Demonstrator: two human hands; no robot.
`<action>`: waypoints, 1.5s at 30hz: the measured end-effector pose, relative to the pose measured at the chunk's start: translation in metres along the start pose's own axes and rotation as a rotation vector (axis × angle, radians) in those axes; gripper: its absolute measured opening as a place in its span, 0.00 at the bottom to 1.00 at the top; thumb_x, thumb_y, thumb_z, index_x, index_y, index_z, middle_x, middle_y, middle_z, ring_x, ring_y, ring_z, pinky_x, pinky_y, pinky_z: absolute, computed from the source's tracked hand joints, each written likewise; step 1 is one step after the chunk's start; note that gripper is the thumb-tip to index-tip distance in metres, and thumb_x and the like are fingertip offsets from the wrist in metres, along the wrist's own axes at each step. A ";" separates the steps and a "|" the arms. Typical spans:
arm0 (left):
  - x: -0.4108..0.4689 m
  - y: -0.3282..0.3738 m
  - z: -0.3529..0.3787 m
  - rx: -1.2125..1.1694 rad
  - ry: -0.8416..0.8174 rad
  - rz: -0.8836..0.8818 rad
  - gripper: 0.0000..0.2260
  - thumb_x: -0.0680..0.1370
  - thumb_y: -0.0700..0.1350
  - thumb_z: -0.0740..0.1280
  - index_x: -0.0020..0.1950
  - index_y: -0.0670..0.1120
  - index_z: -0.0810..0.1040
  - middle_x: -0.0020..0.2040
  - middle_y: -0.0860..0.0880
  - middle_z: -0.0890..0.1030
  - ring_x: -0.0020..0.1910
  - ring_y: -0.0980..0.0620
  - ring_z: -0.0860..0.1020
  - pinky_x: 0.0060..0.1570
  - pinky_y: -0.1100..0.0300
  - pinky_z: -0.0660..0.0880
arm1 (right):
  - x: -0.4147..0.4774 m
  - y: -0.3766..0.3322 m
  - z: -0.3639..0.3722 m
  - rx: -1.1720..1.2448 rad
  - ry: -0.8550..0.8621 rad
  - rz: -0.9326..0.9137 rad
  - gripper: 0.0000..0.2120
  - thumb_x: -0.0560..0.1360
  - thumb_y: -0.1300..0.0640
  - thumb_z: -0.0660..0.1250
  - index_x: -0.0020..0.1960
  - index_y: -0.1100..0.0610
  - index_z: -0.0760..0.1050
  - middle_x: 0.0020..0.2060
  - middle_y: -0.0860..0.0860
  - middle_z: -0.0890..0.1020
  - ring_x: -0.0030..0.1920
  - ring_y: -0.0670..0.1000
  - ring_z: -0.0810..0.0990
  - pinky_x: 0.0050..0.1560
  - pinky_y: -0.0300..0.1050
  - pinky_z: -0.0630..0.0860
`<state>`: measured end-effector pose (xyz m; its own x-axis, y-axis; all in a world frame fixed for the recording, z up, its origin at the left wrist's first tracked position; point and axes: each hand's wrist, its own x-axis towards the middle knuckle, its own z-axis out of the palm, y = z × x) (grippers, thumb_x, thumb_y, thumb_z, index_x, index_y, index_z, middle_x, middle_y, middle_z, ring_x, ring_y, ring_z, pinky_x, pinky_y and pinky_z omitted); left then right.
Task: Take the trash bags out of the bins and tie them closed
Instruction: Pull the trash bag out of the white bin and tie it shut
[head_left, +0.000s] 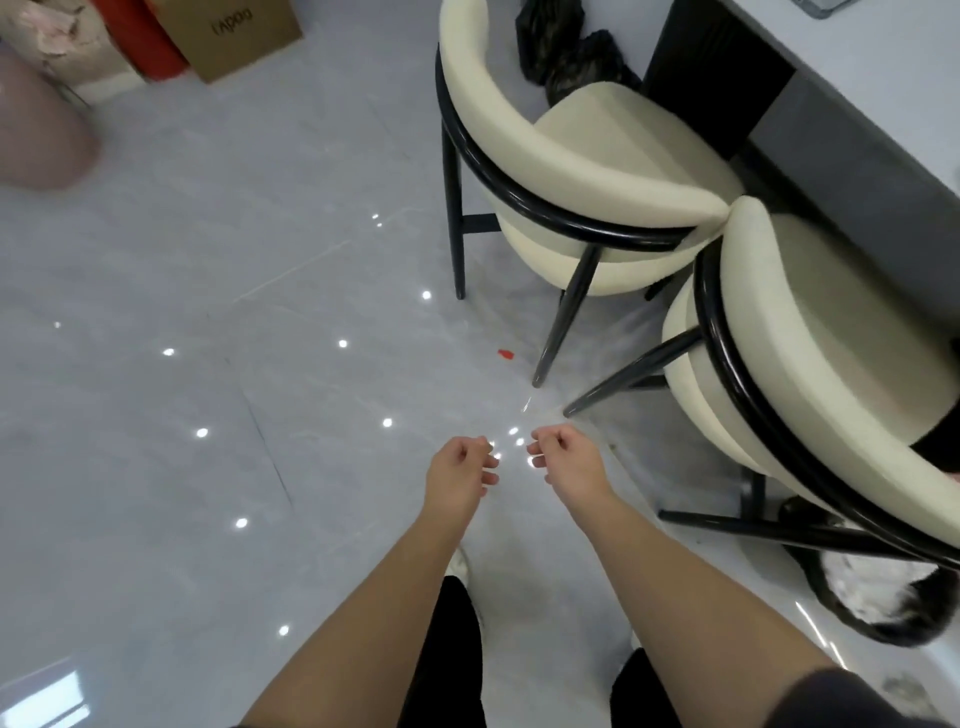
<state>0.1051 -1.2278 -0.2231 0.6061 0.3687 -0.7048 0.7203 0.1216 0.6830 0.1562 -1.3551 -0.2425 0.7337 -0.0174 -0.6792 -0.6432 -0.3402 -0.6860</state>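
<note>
**Hands Poised Over Floor, Bags Yet to Be Gathered**

A person's left hand (460, 475) and right hand (563, 462) hang close together over the glossy grey tiled floor (208, 364). Their fingers are curled inward as if pinching. Whether they hold a thin clear film or nothing at all cannot be told.

One crumpled black plastic trash bag (566, 57) lies on the floor beyond the far cream-cushioned, black-framed chair (597, 171), beside the pale grey table (883, 78).

A second black bag (914, 608), holding white rubbish, sits open under the nearer matching chair (810, 332). It is well apart from both hands and looks untied, so it probably needs collecting next.
</note>
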 end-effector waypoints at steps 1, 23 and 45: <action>-0.008 -0.008 0.011 -0.003 0.010 -0.001 0.12 0.80 0.48 0.61 0.50 0.40 0.77 0.42 0.48 0.81 0.35 0.52 0.79 0.37 0.61 0.74 | -0.003 0.008 -0.011 -0.016 -0.014 -0.005 0.08 0.78 0.58 0.59 0.49 0.56 0.77 0.42 0.50 0.81 0.39 0.46 0.78 0.39 0.38 0.71; 0.068 -0.275 0.259 0.073 0.045 0.164 0.12 0.80 0.48 0.60 0.50 0.40 0.77 0.42 0.48 0.81 0.35 0.53 0.79 0.38 0.60 0.74 | 0.151 0.328 -0.173 -0.450 -0.298 -0.214 0.07 0.78 0.55 0.61 0.45 0.54 0.76 0.39 0.47 0.81 0.41 0.50 0.79 0.48 0.45 0.77; 0.078 -0.365 0.441 0.216 -0.312 0.367 0.09 0.78 0.43 0.62 0.46 0.40 0.78 0.39 0.48 0.81 0.35 0.53 0.78 0.38 0.59 0.73 | 0.195 0.465 -0.317 -0.430 -0.182 -0.212 0.07 0.79 0.56 0.61 0.47 0.57 0.76 0.39 0.49 0.81 0.38 0.49 0.79 0.37 0.41 0.72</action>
<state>0.0387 -1.6502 -0.6120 0.8796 0.0557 -0.4725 0.4747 -0.1693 0.8637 0.0691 -1.8150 -0.6113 0.7637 0.2443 -0.5976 -0.3081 -0.6755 -0.6699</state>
